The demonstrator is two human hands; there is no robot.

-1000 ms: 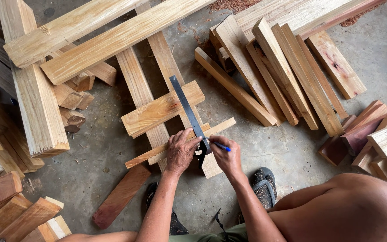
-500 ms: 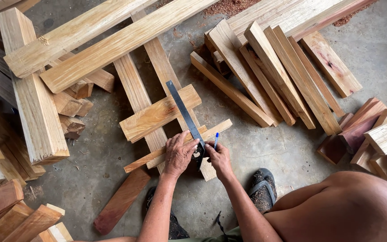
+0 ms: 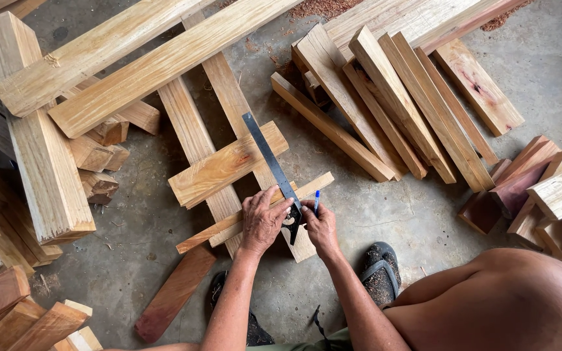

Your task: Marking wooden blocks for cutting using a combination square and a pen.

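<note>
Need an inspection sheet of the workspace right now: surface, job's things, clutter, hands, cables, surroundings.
Surface: grey concrete floor, dusty, with sawdust at the top edge.
Job's things: dark metal square laid along a pale board, across a thin slat; blue pen.
Clutter: offcut blocks at left, reddish plank near the feet.
Hands: left hand presses the square's stock; right hand holds the pen beside the blade.
Cables: nothing seen.
Surroundings: stacked planks upper right, heavy beams left, reddish blocks right, sandals on the feet.
</note>
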